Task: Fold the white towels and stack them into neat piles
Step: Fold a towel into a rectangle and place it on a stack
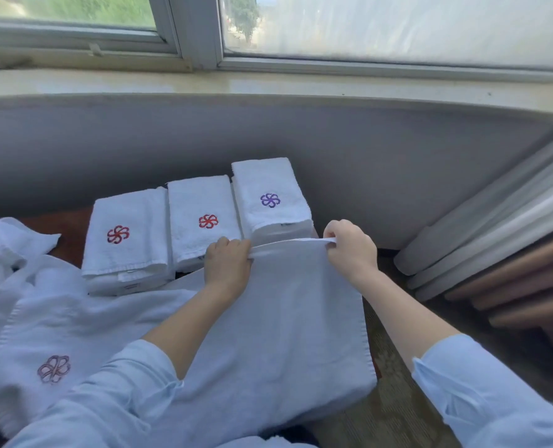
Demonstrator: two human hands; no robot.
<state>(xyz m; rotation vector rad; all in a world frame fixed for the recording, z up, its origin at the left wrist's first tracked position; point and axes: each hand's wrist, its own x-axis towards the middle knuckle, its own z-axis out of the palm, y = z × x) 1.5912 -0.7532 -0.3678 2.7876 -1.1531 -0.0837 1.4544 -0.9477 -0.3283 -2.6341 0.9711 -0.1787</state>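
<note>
A left hand (228,263) and right hand (351,245) pinch the far edge of a white towel (284,334) spread before three folded piles (204,221), its near end partly hidden by a sleeve (123,399), the tabletop (71,234) largely covered.

Daylit window (397,27) — grey wall (171,140) below.

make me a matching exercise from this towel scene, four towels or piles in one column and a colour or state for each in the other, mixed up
Column one:
1 right pile
2 middle pile
3 loose towel
4 front towel

Column two:
a red emblem on top
b gripped at its far edge by the left hand and right hand
c purple emblem on top
d unfolded, dull pink emblem

Pairs: 1-c, 2-a, 3-d, 4-b
</note>
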